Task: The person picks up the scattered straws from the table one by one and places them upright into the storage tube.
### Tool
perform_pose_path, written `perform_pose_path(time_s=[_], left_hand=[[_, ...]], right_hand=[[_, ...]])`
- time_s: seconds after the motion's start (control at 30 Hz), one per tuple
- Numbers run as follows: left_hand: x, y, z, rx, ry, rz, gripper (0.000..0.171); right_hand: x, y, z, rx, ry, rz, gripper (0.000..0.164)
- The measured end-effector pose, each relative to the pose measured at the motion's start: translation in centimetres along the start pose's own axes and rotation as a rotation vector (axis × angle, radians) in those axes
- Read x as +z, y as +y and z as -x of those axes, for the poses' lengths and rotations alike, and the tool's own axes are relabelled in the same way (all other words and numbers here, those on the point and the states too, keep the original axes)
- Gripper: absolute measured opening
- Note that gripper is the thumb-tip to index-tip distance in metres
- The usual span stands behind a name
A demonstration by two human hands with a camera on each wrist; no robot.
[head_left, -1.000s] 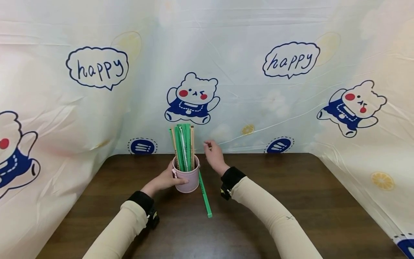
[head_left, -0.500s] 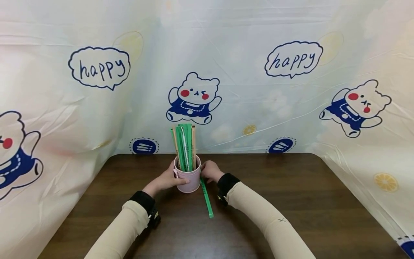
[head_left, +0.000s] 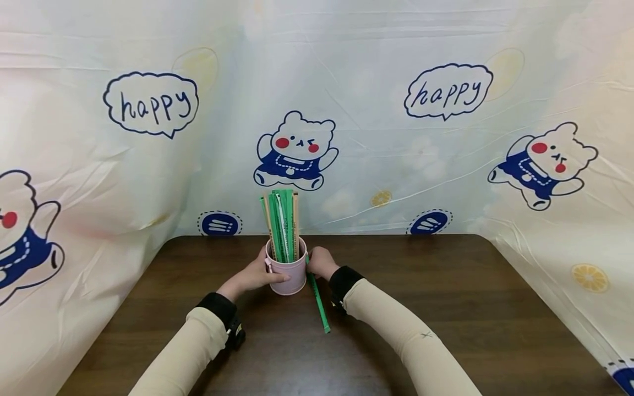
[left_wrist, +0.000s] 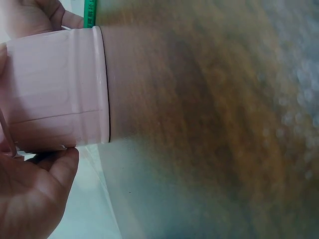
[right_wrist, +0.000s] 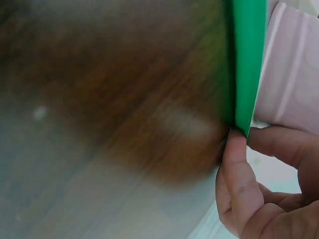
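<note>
In the head view a pink pail [head_left: 289,279] stands upright on the table, packed with several long green and tan sticks [head_left: 282,225]. My left hand [head_left: 257,273] grips the pail's left side, thumb across its front. Just right of the pail, my right hand [head_left: 323,262] pinches the far end of a slim green printed stick [head_left: 319,305]. That stick's near end points toward me. The right wrist view shows thumb and finger together on the flat green stick [right_wrist: 250,59], close beside the pail wall [right_wrist: 294,74].
The dark brown wooden table [head_left: 421,319] stretches out on both sides of the pail. Behind it hangs a pale cloth backdrop [head_left: 366,82] printed with bears and speech bubbles, meeting the table's far edge.
My right hand has come down from above the table to the pail's right side and taken the green stick's far end. The stick's near end has shifted slightly right. The left hand stays put.
</note>
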State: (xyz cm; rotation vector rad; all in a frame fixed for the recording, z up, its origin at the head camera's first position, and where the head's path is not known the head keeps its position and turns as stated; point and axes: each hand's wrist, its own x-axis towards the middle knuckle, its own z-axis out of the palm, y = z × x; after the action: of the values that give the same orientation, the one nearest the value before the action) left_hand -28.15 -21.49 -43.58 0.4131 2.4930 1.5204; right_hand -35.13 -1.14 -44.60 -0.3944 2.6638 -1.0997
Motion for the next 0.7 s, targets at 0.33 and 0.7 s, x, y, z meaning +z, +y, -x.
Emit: perform_pose_path(time_s=[0.33, 0.7], left_hand=[[0.3, -0.3, -0.1, -0.022, -0.006, 0.005, 0.115], [-0.1, -0.2, -0.1, -0.014, -0.002, -0.023, 0.115]], right_hand=[[-0.9, 0.8, 0.7, 0.005, -0.005, 0.027, 0.041], [-9.5, -3.7, 1.2, -0.048, 0.257, -0.091, 0.054]])
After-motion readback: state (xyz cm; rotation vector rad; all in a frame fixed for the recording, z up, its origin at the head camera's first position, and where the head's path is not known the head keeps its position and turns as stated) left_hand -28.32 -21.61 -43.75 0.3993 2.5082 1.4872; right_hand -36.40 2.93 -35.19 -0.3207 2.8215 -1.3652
